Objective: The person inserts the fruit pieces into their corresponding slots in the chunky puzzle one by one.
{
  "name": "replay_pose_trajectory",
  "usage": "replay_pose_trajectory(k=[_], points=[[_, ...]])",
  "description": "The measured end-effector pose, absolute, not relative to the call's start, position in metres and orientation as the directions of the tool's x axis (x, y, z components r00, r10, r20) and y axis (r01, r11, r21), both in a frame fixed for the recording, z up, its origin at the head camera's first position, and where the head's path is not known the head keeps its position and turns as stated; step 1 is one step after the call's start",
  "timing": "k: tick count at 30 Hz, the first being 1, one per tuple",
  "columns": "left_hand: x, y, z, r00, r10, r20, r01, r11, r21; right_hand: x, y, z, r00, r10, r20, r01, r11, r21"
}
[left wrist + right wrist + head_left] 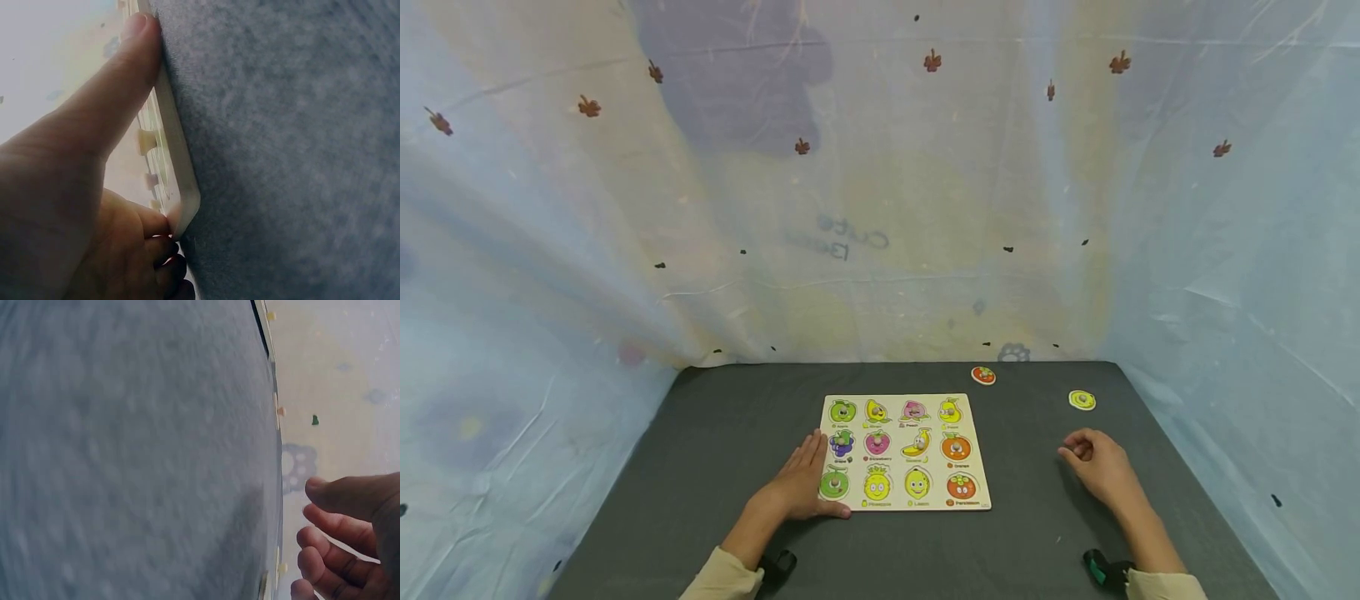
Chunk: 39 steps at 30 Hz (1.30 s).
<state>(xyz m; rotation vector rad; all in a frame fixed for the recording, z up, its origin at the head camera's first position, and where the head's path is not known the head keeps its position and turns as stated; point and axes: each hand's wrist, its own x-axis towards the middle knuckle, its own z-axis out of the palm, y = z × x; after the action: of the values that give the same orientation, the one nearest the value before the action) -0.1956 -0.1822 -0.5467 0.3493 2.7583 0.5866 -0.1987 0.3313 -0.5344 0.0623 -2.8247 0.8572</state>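
A pale wooden knob puzzle board [934, 485] with several fruit pieces in rows lies on the dark table. My left hand [801, 483] rests against its near left corner, fingers extended along the left side and thumb along the front edge. In the left wrist view, the thumb [134, 50] lies against the board's edge [178, 162]. My right hand [1101, 467] hovers over the table right of the board, fingers loosely bent and holding nothing. Just beyond it lies a round yellow-green puzzle piece [1082, 400].
A red-orange round puzzle piece [983, 376] lies near the table's back edge, behind the board's right side. The grey-black tabletop [737, 433] is bounded by a hanging printed curtain [880, 317] at the back and both sides.
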Motion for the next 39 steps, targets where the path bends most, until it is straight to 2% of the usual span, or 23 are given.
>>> replay_pose_trajectory(k=[5, 19, 27, 39], points=[[-0.195, -0.182, -0.546, -0.926, 0.291, -0.24, 0.169, 0.889, 0.426, -0.2, 0.344, -0.534, -0.977, 0.079, 0.199, -0.044, 0.836, -0.548], [-0.196, -0.181, -0.547, -0.926, 0.291, -0.239, 0.17, 0.89, 0.424, -0.199, 0.376, -0.544, -0.977, 0.189, 0.102, 0.104, 0.829, -0.549], [-0.197, -0.181, -0.544, -0.924, 0.288, -0.251, 0.161, 0.89, 0.427, -0.202, 0.386, -0.546, -0.98, 0.171, 0.1, 0.09, 0.834, -0.544], [-0.197, -0.181, -0.545, -0.925, 0.293, -0.24, 0.175, 0.893, 0.415, -0.201, 0.385, -0.541, -0.972, 0.23, 0.039, 0.171, 0.815, -0.554]])
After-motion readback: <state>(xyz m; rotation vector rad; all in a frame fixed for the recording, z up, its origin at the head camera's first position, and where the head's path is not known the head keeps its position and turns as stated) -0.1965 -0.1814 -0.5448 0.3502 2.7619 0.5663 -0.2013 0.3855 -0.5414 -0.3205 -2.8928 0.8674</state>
